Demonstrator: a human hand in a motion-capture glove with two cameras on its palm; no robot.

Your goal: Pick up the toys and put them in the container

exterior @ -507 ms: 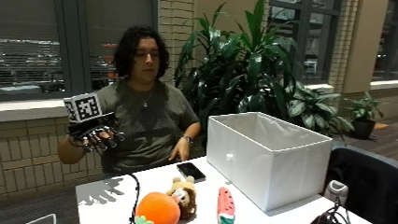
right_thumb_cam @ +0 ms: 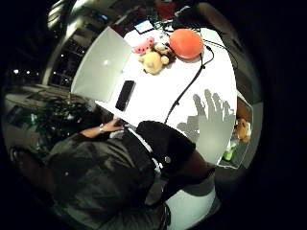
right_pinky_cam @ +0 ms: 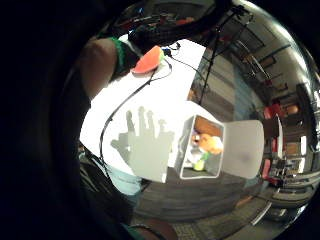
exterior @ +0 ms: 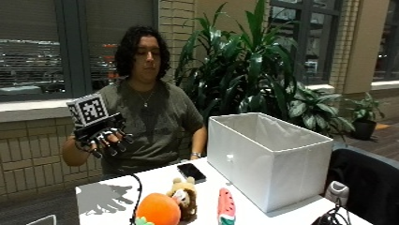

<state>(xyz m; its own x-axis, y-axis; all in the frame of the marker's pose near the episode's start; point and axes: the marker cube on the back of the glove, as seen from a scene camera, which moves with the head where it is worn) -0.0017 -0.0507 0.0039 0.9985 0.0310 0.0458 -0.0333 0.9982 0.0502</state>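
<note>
Your gloved right hand (exterior: 103, 136), fingers spread and empty, hovers above the worktop (exterior: 156, 180) while the toys (exterior: 181, 204) lie beside the container (exterior: 268, 157); reaching down, you risk snagging the cable (exterior: 135, 197).

**Op 1:** Half-second check. What do I log as moved?

**Op 2:** Only the right hand (exterior: 105, 139). I read it as a trace lower than before, and it is held up beside the person's chest.

**Op 1:** Fingers?

**Op 2:** The fingers (exterior: 116, 149) hang a little further down and are spread slightly wider, with the tips towards the table (exterior: 118, 185). Nothing is in them.

**Op 1:** Anything on the tabletop?

**Op 2:** The hand's shadow (exterior: 103, 198) seems to have crept a touch towards the table's near edge. That shift is so slight that I cannot vouch for it from my station.

**Op 1:** Noted. I am entering the hand drop and the finger spread.
</note>
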